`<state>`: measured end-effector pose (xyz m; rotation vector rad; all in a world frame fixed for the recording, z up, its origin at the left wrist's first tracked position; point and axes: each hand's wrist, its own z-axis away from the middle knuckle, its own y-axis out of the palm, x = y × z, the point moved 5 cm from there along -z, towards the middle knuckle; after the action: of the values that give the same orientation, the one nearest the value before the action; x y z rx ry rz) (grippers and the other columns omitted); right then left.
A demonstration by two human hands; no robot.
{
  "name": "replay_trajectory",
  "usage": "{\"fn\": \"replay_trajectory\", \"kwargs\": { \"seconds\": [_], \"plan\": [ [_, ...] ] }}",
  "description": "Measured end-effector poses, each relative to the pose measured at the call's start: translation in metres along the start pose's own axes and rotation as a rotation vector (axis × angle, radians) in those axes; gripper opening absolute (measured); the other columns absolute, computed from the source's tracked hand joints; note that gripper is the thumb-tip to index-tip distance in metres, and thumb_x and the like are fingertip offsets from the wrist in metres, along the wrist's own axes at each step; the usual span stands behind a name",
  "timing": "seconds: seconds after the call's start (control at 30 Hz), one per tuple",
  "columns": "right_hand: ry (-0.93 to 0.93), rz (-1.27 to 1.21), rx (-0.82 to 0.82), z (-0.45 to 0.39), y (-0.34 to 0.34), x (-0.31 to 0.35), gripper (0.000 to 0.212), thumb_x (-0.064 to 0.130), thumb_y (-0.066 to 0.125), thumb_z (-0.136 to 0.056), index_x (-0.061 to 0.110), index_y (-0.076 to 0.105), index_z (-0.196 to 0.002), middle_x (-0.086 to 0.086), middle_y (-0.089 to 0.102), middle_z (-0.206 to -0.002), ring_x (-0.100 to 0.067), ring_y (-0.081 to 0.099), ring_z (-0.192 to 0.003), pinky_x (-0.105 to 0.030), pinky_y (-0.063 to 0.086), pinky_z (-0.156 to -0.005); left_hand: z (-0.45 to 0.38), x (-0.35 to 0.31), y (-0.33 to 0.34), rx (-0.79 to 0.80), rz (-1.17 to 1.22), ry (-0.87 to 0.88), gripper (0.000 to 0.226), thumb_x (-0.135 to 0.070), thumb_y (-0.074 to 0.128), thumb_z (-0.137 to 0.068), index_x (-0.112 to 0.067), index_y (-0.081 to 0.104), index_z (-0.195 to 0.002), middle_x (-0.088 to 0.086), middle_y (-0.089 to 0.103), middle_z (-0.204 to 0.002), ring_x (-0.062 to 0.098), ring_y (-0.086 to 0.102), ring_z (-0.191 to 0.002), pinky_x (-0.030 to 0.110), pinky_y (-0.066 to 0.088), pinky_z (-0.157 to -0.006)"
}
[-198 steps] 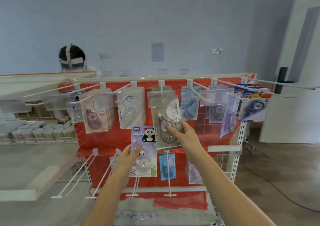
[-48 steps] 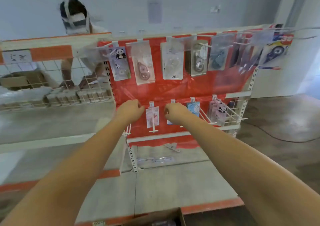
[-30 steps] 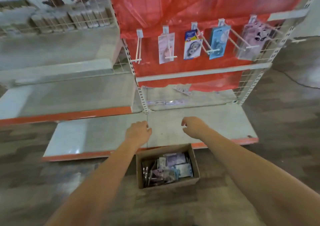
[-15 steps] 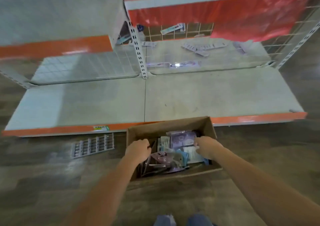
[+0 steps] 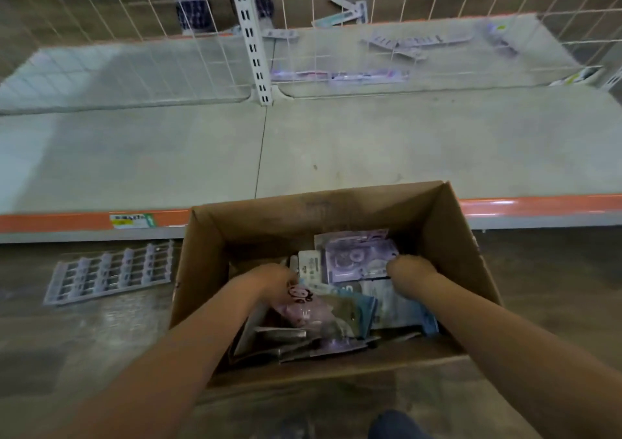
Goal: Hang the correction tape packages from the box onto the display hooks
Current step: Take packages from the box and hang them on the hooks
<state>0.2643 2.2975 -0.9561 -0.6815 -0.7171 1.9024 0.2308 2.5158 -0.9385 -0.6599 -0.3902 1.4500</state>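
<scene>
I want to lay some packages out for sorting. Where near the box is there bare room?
The grey shelf base between the wire grid and its orange edge is bare. The floor right of the cardboard box is free too. Left of it lies a plastic strip rack; the box holds packages and both hands.

Box [image 5: 451, 236]: open brown cardboard carton, set on the floor against the orange-edged base shelf.
Correction tape packages [image 5: 353, 260]: flat blister packs piled loosely inside the box, overlapped at mixed angles; purple, pink and blue cards are seen, one lilac pack laid uppermost at the far side.
</scene>
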Motion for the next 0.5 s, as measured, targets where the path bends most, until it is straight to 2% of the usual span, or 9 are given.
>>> {"fn": "replay_trajectory", "kwargs": {
  "seconds": [0.1,0.2,0.3,0.43,0.5],
  "plan": [
    [0.013,0.057,-0.043,-0.008,0.003,0.004,0.036,0.009,0.038,-0.099,0.012,0.045,-0.134,-0.011,0.046,-0.138,-0.025,0.047,-0.124,-0.035,0.042,-0.097,-0.011,0.007,0.015,-0.019,0.063,-0.026,0.031,-0.028,0.06,-0.091,-0.009,0.063,-0.116,0.009,0.064,-0.119,0.022,0.059,-0.107,0.029,0.043,-0.078],
    [0.011,0.096,-0.07,-0.011,0.009,0.007,0.038,0.009,0.04,-0.098,0.013,0.044,-0.135,-0.011,0.045,-0.138,-0.025,0.047,-0.124,-0.036,0.042,-0.096,-0.014,0.016,0.025,-0.08,0.175,-0.053,0.034,-0.031,0.064,-0.088,-0.01,0.064,-0.114,0.007,0.066,-0.113,0.022,0.06,-0.103,0.031,0.046,-0.081],
    [-0.023,0.125,-0.08,-0.009,0.02,0.014,0.04,0.007,0.042,-0.097,0.009,0.042,-0.136,-0.014,0.04,-0.14,-0.027,0.044,-0.126,-0.038,0.043,-0.096,-0.015,0.026,0.029,-0.119,0.314,-0.07,0.028,-0.031,0.069,-0.084,-0.009,0.068,-0.102,0.002,0.065,-0.096,0.016,0.059,-0.087,0.027,0.044,-0.071],
    [-0.092,0.016,-0.086,-0.01,0.024,0.014,0.04,0.004,0.043,-0.094,0.007,0.043,-0.134,-0.014,0.042,-0.137,-0.028,0.042,-0.126,-0.039,0.043,-0.098,-0.012,0.028,0.021,-0.193,0.416,-0.054,0.02,-0.031,0.072,-0.082,-0.012,0.065,-0.084,0.002,0.06,-0.082,0.011,0.054,-0.072,0.025,0.04,-0.063],
    [-0.107,-0.015,-0.085,-0.009,0.021,0.011,0.037,0.006,0.043,-0.095,0.008,0.045,-0.132,-0.013,0.045,-0.134,-0.029,0.045,-0.124,-0.039,0.045,-0.095,-0.011,0.026,0.015,-0.235,0.484,-0.024,0.022,-0.028,0.074,-0.081,-0.009,0.067,-0.086,0.002,0.064,-0.082,0.012,0.059,-0.075,0.026,0.044,-0.063]
  ]
}}
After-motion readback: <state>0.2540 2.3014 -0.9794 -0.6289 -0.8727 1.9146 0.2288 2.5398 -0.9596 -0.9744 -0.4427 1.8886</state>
